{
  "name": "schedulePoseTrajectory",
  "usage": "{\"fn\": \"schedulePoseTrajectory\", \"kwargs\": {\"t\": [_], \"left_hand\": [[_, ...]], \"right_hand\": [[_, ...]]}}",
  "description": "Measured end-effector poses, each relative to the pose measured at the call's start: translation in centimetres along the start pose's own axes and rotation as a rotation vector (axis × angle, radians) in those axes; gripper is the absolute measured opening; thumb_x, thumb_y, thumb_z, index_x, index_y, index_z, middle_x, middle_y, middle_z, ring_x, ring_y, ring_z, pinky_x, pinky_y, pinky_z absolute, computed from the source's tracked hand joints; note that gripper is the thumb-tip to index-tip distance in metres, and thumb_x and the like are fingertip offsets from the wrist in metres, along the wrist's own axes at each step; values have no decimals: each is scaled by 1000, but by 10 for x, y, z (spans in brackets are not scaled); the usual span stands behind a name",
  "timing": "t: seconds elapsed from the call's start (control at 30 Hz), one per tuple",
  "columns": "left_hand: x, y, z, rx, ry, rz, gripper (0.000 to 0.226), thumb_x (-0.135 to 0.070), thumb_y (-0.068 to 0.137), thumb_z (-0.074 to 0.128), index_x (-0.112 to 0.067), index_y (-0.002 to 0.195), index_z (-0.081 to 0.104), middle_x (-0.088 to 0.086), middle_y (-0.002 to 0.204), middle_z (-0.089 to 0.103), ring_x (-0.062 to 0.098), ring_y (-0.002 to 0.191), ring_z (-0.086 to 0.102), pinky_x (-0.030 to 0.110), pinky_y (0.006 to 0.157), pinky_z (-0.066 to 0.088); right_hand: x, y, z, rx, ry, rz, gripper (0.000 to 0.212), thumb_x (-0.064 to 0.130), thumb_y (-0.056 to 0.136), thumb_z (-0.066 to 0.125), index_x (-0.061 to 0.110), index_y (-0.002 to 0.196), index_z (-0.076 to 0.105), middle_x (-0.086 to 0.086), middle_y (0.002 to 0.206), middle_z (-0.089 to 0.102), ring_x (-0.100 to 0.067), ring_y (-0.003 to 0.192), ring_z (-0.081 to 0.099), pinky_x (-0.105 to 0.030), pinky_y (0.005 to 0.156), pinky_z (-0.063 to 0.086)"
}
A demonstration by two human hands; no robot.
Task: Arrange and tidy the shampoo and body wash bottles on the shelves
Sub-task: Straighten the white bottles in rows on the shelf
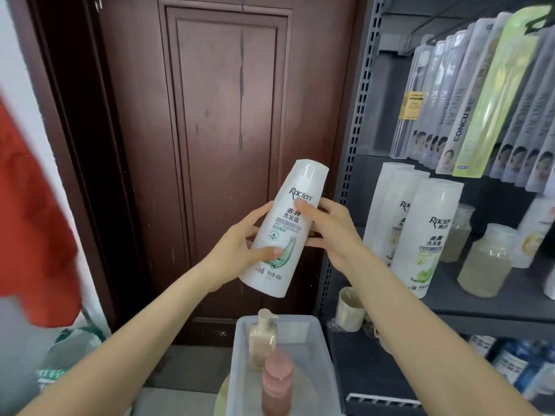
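Note:
I hold a white shampoo bottle (285,226) with a green leaf label in front of the brown door, tilted slightly right. My left hand (240,241) grips its lower left side, thumb across the label. My right hand (330,229) grips its right side, thumb on the label's middle. On the grey shelf (480,307) to the right stand matching white shampoo bottles (426,235) in a row. Below me a clear plastic bin (315,349) holds a cream pump bottle (262,334) and a pink bottle (277,382).
Clear jars of pale liquid (486,262) stand right of the white bottles. Hanging toothbrush packs (480,100) fill the upper shelf section. A cream cup (350,309) sits at the lower shelf's left end. Red cloth (33,229) hangs at the left. The shelf's perforated upright (354,145) is beside the door.

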State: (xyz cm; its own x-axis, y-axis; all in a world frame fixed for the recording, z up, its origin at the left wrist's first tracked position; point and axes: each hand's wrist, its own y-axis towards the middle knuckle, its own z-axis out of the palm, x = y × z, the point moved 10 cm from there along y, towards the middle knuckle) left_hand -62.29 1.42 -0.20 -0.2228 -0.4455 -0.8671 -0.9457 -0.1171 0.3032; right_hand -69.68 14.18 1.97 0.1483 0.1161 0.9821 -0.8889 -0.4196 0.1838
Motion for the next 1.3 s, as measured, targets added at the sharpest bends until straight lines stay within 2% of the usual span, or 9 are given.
{"fn": "schedulePoseTrajectory", "kwargs": {"t": [0.1,0.23,0.4,0.5,0.6,0.8,0.97,1.17,1.3], "left_hand": [[2,-5,-1,8,-48,-17,76,-20,77,74,-47,133,32,-4,105,69,11,92,69,31,78,58],[-3,-3,0,-25,70,-2,64,-26,82,69,-45,133,34,-7,114,64,10,96,66,36,83,56],[-6,-11,8,-91,666,-18,97,-61,66,71,-42,145,17,-12,122,40,8,106,50,31,86,47],[-5,-10,14,-119,758,-17,100,-54,66,73,-38,146,15,-9,122,42,12,104,51,29,78,44],[-1,-7,10,-118,636,8,92,-39,66,74,-38,143,25,-9,116,48,11,102,53,32,81,48],[9,-12,14,54,2,-56,73,-24,65,70,-35,133,47,-2,114,64,13,106,60,31,93,49],[15,-17,27,155,-208,-118,55,-14,76,62,-31,128,54,-2,114,67,14,106,64,36,88,54],[9,-6,24,106,-59,-111,37,-15,84,67,-24,119,61,-7,103,71,5,91,68,20,73,56],[9,-3,18,108,-73,-115,32,-21,86,65,-25,118,62,-5,104,72,10,92,69,27,78,57]], "right_hand": [[2,-2,2,48,12,1,26,22,87,67,10,111,65,-5,101,73,-19,86,72,-34,63,60],[-3,-2,-4,-47,106,34,27,21,86,69,7,109,65,-6,99,72,-20,83,72,-33,59,60],[-18,-1,-16,-178,165,105,30,18,84,71,5,109,62,-8,98,70,-18,83,70,-30,52,59],[-24,-2,-16,-162,163,130,28,17,83,71,6,107,62,-6,96,70,-17,82,69,-29,53,59],[-21,-2,-13,-66,125,108,34,22,84,71,8,113,60,-7,101,69,-18,86,70,-32,61,60],[-11,2,-3,206,121,39,36,31,89,62,17,121,60,-1,116,65,-16,108,64,-37,89,54],[-16,5,-8,160,149,58,34,31,84,65,10,111,64,-4,106,70,-21,100,68,-37,82,57],[-18,8,-21,-39,46,109,35,32,76,77,13,103,65,0,96,73,-16,89,70,-32,66,58],[-16,5,-25,-54,16,110,32,35,77,75,14,101,66,-1,94,73,-16,85,71,-31,60,59]]}}
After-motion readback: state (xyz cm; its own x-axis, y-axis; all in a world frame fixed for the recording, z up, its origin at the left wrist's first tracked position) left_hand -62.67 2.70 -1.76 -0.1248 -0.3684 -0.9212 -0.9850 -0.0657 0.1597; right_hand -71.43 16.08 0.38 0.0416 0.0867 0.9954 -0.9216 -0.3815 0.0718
